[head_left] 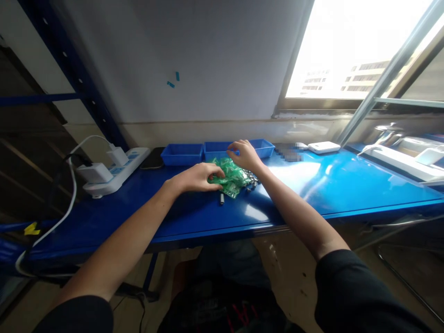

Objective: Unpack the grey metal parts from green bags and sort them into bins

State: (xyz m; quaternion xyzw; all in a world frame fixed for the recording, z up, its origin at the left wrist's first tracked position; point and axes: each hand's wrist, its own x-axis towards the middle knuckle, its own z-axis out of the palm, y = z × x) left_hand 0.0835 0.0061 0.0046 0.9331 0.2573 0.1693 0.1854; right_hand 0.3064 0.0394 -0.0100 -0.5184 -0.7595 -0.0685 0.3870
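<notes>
A crumpled green see-through plastic bag (231,178) lies on the blue table in front of me. My left hand (199,178) is at its left side, with curled fingers and thumb holding the bag's edge. Over the bag's far side, in front of the blue trays, is my right hand (244,155). Its thumb and forefinger bend together in a pinch; what is between the tips is too small to make out. Small shiny metal parts (252,181) are heaped at the bag's right, partly under it. One short metal cylinder (222,199) stands apart near the bag's front edge.
Behind the bag stand a left blue tray (182,155), a middle blue tray (213,149) and a right blue tray (265,147). A dark phone (152,158) and a white power strip (100,188) with plugs lie left. A white box (324,147) sits right, by the window.
</notes>
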